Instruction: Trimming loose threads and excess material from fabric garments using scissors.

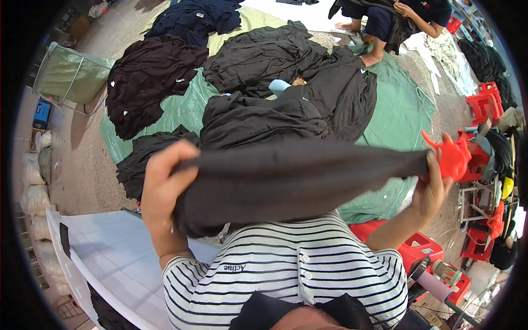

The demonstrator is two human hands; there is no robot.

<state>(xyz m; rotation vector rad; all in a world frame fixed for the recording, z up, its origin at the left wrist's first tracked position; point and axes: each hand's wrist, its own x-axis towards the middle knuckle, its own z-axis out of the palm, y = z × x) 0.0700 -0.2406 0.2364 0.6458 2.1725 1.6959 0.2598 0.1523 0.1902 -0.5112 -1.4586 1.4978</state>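
Head view: one dark garment (297, 176) stretched taut between both hands, long axis running left-right at chest height, above striped shirt (286, 275). Left hand (162, 184) fist clenched on left end; right hand (432, 190) gripping right end beside red plastic piece (454, 157). Dark clothing piles on green tarp (401, 110), about five. One other person seated far side.

You had even, soft daylight with hardly any hard shadows. The dark cloth (297, 179) stretched close to the lens looked slightly soft and showed little detail in its folds. The fisheye bent everything toward the rim, and a black ring cut off all four corners.
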